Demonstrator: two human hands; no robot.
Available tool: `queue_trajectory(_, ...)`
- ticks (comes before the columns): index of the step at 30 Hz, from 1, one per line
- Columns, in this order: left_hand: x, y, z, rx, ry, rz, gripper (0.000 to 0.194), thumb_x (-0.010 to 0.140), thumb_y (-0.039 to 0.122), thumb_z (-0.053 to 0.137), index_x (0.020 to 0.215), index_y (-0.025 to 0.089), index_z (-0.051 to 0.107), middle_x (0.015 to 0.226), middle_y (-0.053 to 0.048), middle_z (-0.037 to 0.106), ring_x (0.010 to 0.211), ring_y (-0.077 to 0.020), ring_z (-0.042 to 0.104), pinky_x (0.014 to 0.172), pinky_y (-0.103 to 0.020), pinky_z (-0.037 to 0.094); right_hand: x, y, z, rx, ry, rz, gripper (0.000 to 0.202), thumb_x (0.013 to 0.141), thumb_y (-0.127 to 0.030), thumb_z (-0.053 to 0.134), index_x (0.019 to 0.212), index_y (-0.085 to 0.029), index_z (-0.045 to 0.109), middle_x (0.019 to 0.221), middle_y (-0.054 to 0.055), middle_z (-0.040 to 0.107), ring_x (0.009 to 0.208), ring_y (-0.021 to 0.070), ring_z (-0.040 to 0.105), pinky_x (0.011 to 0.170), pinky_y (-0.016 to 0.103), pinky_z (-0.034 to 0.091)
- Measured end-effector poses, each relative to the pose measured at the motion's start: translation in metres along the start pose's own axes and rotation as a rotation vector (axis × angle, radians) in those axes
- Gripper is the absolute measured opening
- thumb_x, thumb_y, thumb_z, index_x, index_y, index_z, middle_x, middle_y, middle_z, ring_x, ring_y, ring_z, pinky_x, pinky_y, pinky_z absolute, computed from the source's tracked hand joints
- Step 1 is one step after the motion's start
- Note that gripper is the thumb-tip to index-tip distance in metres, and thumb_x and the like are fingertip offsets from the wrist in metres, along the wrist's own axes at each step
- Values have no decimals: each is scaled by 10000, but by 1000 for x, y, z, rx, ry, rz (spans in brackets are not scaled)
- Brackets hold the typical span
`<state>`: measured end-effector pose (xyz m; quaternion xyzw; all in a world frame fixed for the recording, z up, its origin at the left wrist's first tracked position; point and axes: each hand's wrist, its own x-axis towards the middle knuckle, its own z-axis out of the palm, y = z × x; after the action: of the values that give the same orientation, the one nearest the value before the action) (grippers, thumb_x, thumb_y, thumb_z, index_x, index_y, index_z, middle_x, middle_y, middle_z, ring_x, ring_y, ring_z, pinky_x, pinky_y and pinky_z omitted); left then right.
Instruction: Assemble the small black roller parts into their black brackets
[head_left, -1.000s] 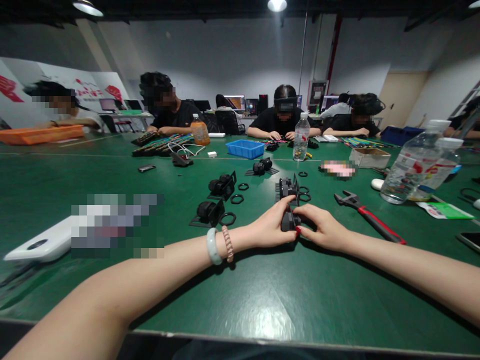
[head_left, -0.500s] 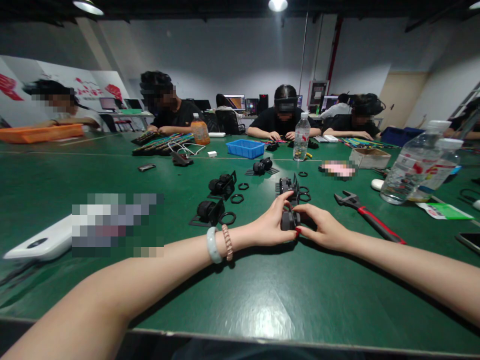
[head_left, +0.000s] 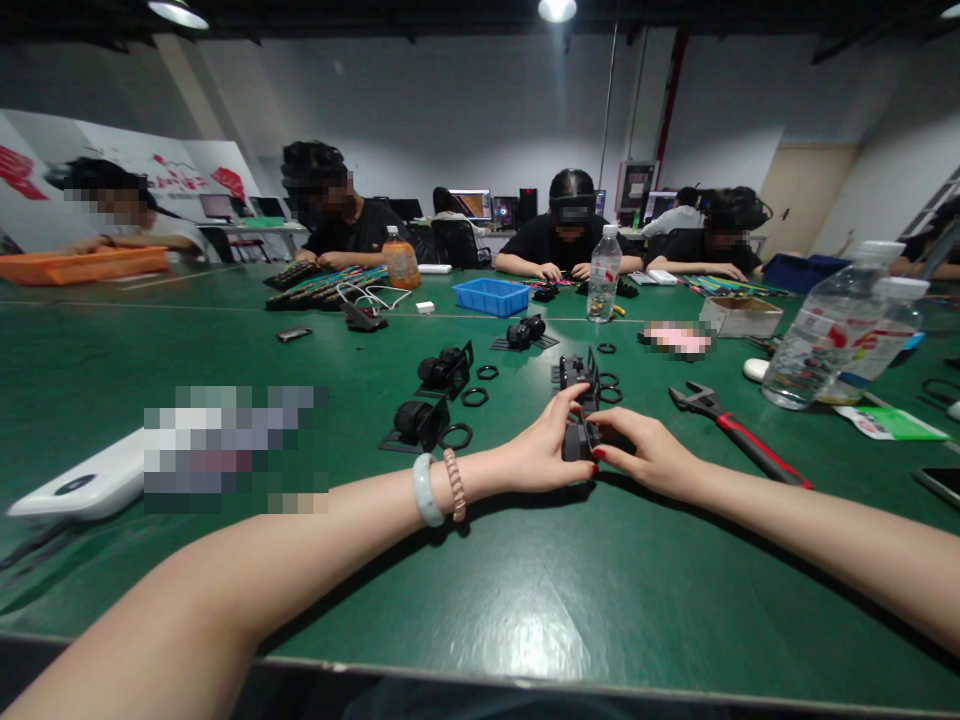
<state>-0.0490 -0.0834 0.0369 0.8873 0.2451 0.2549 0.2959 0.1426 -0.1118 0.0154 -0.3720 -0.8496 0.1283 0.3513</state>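
Note:
My left hand (head_left: 553, 445) is closed round a black plastic fitting (head_left: 577, 440) on the green table (head_left: 480, 560). From the other side my right hand (head_left: 645, 450) grips the same fitting between thumb and fingers; its far face is partly hidden by the fingers. Just beyond stands another black fitting (head_left: 576, 370) with a flat plate, and black hex rings (head_left: 610, 394) lie to its right. Left of my hands are two more black fittings, the nearer one (head_left: 418, 422) beside a loose black ring (head_left: 455, 436).
An adjustable wrench (head_left: 757, 445) with red-black handles lies to the right, near large plastic bottles (head_left: 821, 330). A white device (head_left: 97, 480) lies at the left. Farther back are a blue tray (head_left: 491, 297), an upright bottle (head_left: 602, 275) and several people seated across the table.

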Motion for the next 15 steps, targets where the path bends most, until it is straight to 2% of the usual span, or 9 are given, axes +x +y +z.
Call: queue_trajectory(15, 0, 1, 0, 9, -2, 4, 847, 623, 191, 601, 1316, 170, 115, 1136, -104, 392, 1052, -228, 428, 910, -397, 374, 1, -1, -1, -9, -21, 9, 275, 854, -347, 434, 1055, -187, 534, 978, 83, 586, 899, 195, 551, 813, 348, 446)
